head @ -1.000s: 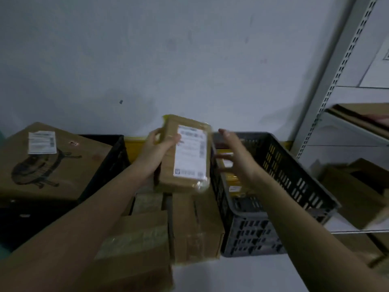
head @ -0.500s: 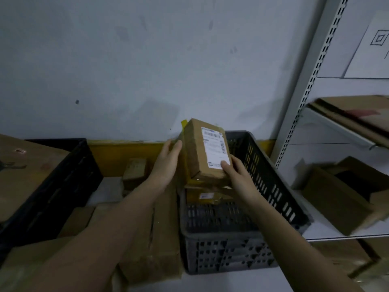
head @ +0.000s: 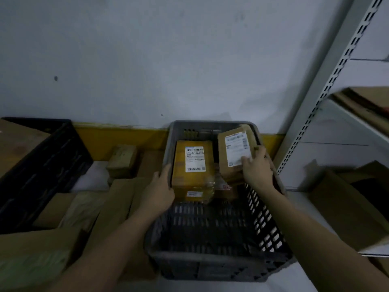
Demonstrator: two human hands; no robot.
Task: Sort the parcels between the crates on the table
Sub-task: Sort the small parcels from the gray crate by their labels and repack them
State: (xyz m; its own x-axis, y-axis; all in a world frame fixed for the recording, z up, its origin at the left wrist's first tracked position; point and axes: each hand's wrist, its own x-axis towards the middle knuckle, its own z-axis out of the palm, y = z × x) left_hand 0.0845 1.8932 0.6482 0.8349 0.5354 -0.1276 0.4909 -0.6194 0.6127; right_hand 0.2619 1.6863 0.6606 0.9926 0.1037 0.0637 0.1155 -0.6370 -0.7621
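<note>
Head view, centre of frame: a grey crate (head: pixel 212 262) stands on the table, its far half holding a yellow parcel (head: pixel 192 165) and, at the far right corner, a brown parcel (head: pixel 235 152) tilted against the right wall, label up. Right hand (head: pixel 257 170) grasps this brown parcel at its near lower edge, fingers curled over the label corner. Left hand (head: pixel 159 191) rests on the crate's left rim beside the yellow parcel, fingers extended; whether it grips is not clear. To finish the placement well, lower the brown parcel until it lies settled, then release. Both forearms reach forward from the lower frame. Left of frame: a black crate (head: pixel 42 165) and loose cardboard boxes (head: pixel 122 158).
</note>
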